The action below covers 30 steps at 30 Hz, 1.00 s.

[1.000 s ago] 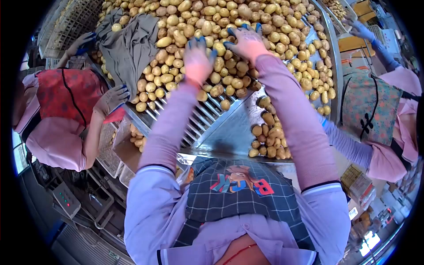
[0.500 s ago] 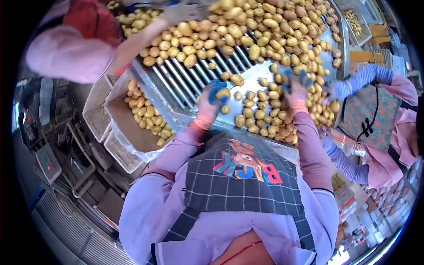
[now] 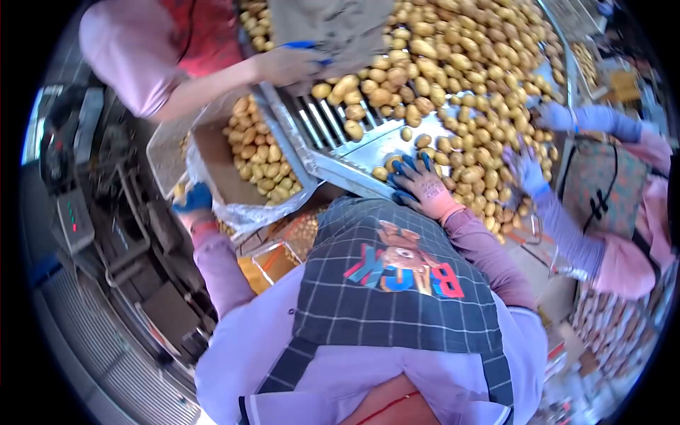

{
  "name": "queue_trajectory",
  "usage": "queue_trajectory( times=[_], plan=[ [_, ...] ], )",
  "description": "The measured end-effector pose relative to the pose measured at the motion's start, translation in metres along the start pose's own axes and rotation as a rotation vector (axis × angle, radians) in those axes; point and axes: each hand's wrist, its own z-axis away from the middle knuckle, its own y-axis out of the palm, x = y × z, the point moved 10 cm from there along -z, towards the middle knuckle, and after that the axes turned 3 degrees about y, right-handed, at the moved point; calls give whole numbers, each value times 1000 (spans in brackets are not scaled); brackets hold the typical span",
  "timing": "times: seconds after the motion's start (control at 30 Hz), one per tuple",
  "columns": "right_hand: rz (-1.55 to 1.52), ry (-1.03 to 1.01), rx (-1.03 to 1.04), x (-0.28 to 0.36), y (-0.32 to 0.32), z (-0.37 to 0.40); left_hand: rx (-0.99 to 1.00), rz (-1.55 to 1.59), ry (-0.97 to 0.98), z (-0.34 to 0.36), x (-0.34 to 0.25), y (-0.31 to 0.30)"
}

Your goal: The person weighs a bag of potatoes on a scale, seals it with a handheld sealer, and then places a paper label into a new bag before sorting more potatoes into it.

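My left hand, in a blue-palmed glove, is closed round a potato, which partly shows above the fingers. It is at the outer rim of a white plastic crate on the left. My right hand, gloved too, lies with fingers spread on the metal tray near its front edge. Some potatoes touch or sit beside its fingertips. A large heap of potatoes covers the right and far parts of the tray.
A plastic-lined carton of potatoes stands left of the tray. Metal rollers lie at the tray's left. One co-worker's hand holds grey cloth at upper left. Another co-worker's gloved hands are among potatoes on the right.
My left hand has moved from the tray leftward to the crate with a potato. My right hand has shifted left along the front of the tray. Grey cloth now covers part of the rollers.
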Motion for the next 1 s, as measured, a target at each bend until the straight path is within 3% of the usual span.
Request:
queue_trajectory(
  times=[0.03, 0.07, 0.1, 0.17, 0.2, 0.23, 0.27, 0.3, 0.33, 0.37, 0.43, 0.47, 0.5, 0.6, 0.63, 0.7, 0.77, 0.8, 0.83, 0.9, 1.0],
  plan=[
    [115, -8, 166, -15, 22, 20, 332, -55, -275, 4, -33, -27],
    [222, -53, 78, -35, 13, 41, -44, -376, 228, 13, 11, 10],
    [204, -17, 80, -59, 0, 57, -633, -841, 529, 65, 87, 72],
    [364, 72, 87, -92, -33, 67, -378, -1308, 413, 47, 158, 87],
    [346, 196, 8, -117, -37, 67, -163, -1340, 494, 43, 210, 102],
    [332, 316, -77, -140, -44, 65, -151, -1413, 332, 42, 274, 125],
    [211, 370, -262, -120, -76, 44, 243, -1681, 257, 46, 342, 157],
    [106, 344, -280, -88, -93, 17, 317, -1778, 32, 37, 385, 131],
    [-4, 395, -168, -73, -79, -12, 347, -1857, -223, 50, 446, 139],
    [-7, 300, -184, -57, -57, -36, 448, -1917, -508, 47, 495, 87],
    [274, 334, 13, -59, 14, -69, 1048, -2350, 524, 57, 559, 93],
    [141, 392, -196, -71, 26, -68, 1040, -2506, 356, 49, 580, 86],
    [115, 528, -172, -81, 31, -60, 1029, -2652, 178, 43, 593, 77],
    [39, 499, -135, -82, 32, -14, 1083, -2691, 260, 47, 599, 82],
    [30, 558, -210, -82, 22, 3, 1104, -2651, 274, 37, 599, 81],
    [24, 670, -112, -95, 20, 21, 1073, -2709, 212, 26, 598, 86],
    [42, 703, -42, -119, 32, 30, 968, -2738, 281, 17, 600, 92],
    [-25, 779, 83, -118, 21, 26, 1011, -2713, 304, 16, 601, 86],
    [-146, 752, -28, -115, 8, 23, 1011, -2715, 304, 16, 596, 78],
    [-57, 665, -341, -91, -41, 8, 1189, -2668, 254, 22, 601, 76],
    [117, 580, -163, -102, 6, -28, 1037, -2576, 48, 9, 599, 72]
  ],
)
